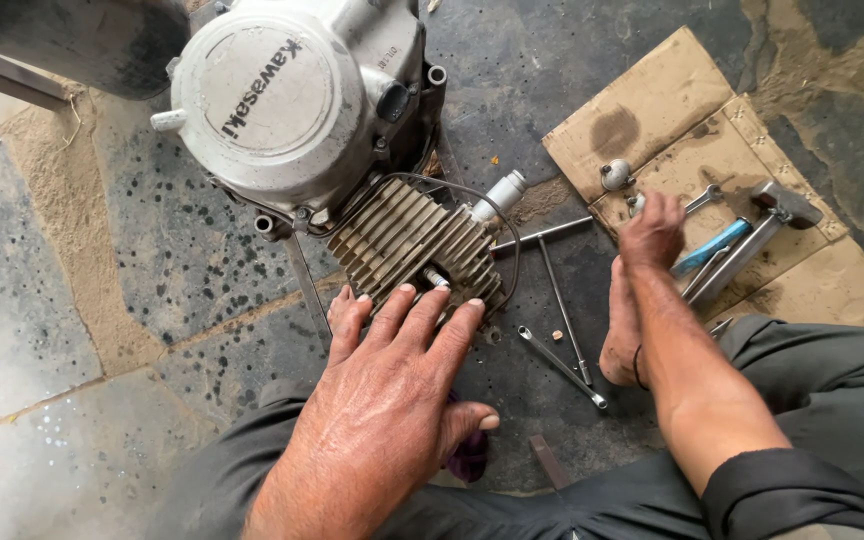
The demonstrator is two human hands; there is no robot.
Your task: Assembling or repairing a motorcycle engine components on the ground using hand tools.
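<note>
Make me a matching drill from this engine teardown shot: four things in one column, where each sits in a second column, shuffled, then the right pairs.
Things:
1. left hand
2. right hand
3. ring spanner
4. round engine cover

Places:
A. over the tools on the cardboard
B. flat on the dark floor between the two arms
C. fingers spread on the finned cylinder
D. at the top of the view, above the finned cylinder

Pairs: 1-C, 2-A, 3-B, 4-D

Speckled stone floor [42,330] (dusty, oil-stained) with flattened cardboard [652,110] in daylight
</note>
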